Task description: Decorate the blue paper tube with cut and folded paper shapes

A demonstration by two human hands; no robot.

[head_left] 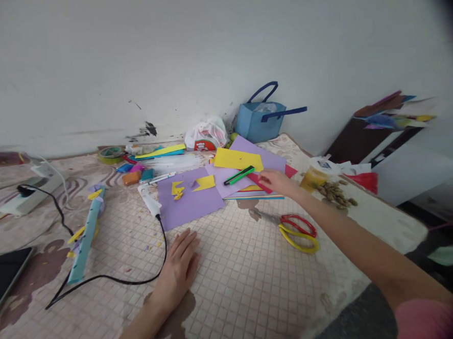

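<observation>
My left hand [179,267] lies palm down on the patterned tablecloth [234,292], fingers apart and holding nothing, below a purple sheet [198,209]. Over the coloured paper pile, my right hand [275,181] has its fingers bent together beside a red sheet [263,184]; whether they grip it is hard to tell. Just left of those fingers, a green and black cutter [239,175] rests on the papers, partly over a yellow sheet [237,160]. Yellow paper scraps [205,182] sit on the purple sheet. Scissors [297,231] with red and yellow handles lie below my right hand.
A white glue gun [149,201] trails a black cord past my left hand. A light blue strip [87,237] and power strip [30,196] are at left. A cup [314,175] and brown nuts [335,194] stand right; a blue bag [260,121] is against the wall.
</observation>
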